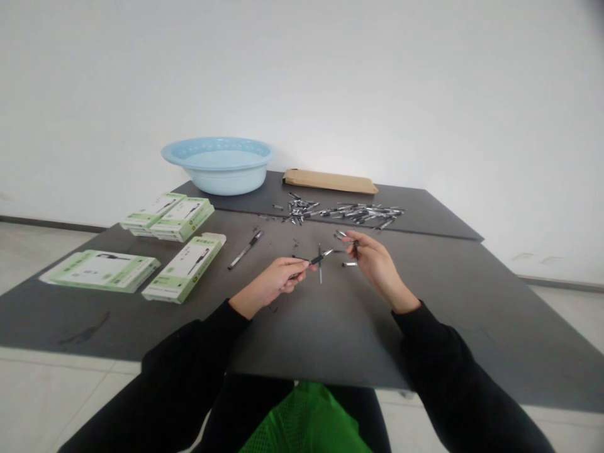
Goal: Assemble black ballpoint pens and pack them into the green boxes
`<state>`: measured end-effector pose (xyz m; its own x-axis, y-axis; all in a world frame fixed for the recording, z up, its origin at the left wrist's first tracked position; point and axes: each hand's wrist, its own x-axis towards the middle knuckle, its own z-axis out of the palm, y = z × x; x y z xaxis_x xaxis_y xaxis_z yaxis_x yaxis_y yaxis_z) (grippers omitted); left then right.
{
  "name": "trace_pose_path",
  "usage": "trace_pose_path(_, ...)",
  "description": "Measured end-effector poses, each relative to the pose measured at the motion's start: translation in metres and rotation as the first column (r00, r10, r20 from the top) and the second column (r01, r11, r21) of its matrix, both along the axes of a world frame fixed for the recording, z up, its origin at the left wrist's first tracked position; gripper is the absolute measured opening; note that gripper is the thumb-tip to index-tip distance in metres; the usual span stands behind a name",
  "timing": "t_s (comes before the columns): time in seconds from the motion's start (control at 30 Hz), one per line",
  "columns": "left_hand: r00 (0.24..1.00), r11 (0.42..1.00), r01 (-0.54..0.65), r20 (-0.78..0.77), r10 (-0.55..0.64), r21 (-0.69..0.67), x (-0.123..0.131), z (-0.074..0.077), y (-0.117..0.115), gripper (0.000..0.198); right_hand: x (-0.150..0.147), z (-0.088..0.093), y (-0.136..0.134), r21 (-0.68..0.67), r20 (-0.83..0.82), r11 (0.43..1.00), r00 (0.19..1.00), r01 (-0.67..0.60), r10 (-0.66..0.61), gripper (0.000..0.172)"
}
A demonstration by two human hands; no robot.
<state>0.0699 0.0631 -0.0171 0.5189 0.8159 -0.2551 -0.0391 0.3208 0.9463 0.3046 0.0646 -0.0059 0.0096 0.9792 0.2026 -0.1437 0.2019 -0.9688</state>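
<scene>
My left hand [278, 279] is closed around a gel pen [317, 258] with a black grip, its silver tip pointing right. My right hand [370, 261] is raised just right of that tip, fingers curled together. A small dark piece shows at its fingers, too small to name. Beyond its fingertips is a short silver pen part [340, 234]; whether they touch it I cannot tell. A clear pen part [349, 264] lies below those fingers. A thin refill-like stick [320, 267] lies behind the held pen. Left of my hands rests another gel pen [245, 250].
A pile of pen parts [358, 212] spreads across the back of the dark table [302, 340]. Behind it lies a flat brown carton [330, 181], beside a light blue basin [226, 173]. Several green-and-white pen boxes [186, 267] stand at the left.
</scene>
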Motion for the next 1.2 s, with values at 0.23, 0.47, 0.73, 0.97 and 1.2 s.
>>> trace_pose_path(0.23,1.0,1.0,0.006,-0.017,-0.005,0.021,0.001,0.0,0.0,0.033,0.006,0.001,-0.001,0.013,0.001,1.0,1.0,-0.001,0.001,0.039)
trace_pose_path(0.47,0.999,0.994,0.011,-0.052,-0.006,0.105,0.005,0.002,-0.005,0.035,0.0,0.001,-0.004,-0.009,-0.258,1.0,0.966,0.023,-0.024,0.021)
trace_pose_path(0.73,0.995,0.987,0.043,-0.094,-0.029,0.152,0.006,0.0,-0.005,0.037,-0.018,-0.006,-0.01,0.057,-0.293,0.998,0.956,0.037,-0.019,0.024)
trace_pose_path(0.97,0.995,0.99,0.025,-0.1,-0.011,0.142,0.006,0.0,-0.006,0.038,-0.023,-0.007,-0.014,0.01,-0.259,1.0,0.966,0.024,-0.021,0.031)
trace_pose_path(1.2,0.996,0.994,0.032,-0.088,-0.023,0.104,0.005,-0.004,-0.002,0.04,-0.028,-0.008,-0.015,-0.002,-0.227,1.0,0.974,-0.003,0.002,0.026)
